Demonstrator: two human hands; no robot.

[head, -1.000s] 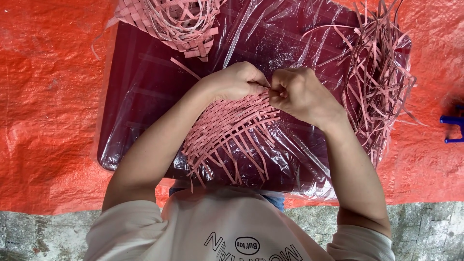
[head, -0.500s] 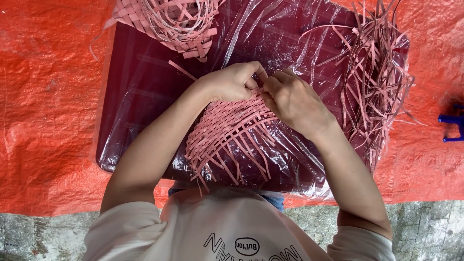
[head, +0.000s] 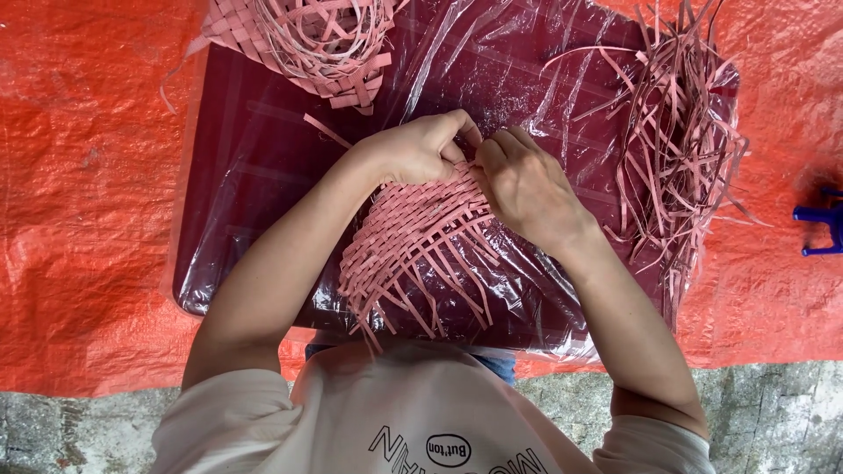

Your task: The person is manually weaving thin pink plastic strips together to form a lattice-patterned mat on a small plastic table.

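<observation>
Both hands are working at the far edge of the woven pink mat [head: 413,237], which lies in the middle of the dark maroon board [head: 237,219], itself wrapped in clear plastic film [head: 527,79]. The left hand [head: 417,149] is curled over the mat's far left corner, fingers bent tight and pinching the strips there. The right hand [head: 527,189] sits just beside it, touching, fingers bunched narrow and pressing down on the weave where the 2 hands meet; exactly which strip each fingertip grips is hidden.

The mat's woven part is tight near the hands, and its loose strip ends fan out toward the near edge of the board, close to the person's white shirt [head: 421,412].

At the far left of the board rests a second woven piece [head: 307,39] with curling loose strips on top. On the right side lies a heap of loose pink strips [head: 676,140], spilling over the board's right edge, well apart from the hands.

Under everything spreads an orange tarp [head: 79,175]. A small blue object [head: 821,228] sits at the far right edge on the tarp. Grey stone ground [head: 70,430] shows along the near side.
</observation>
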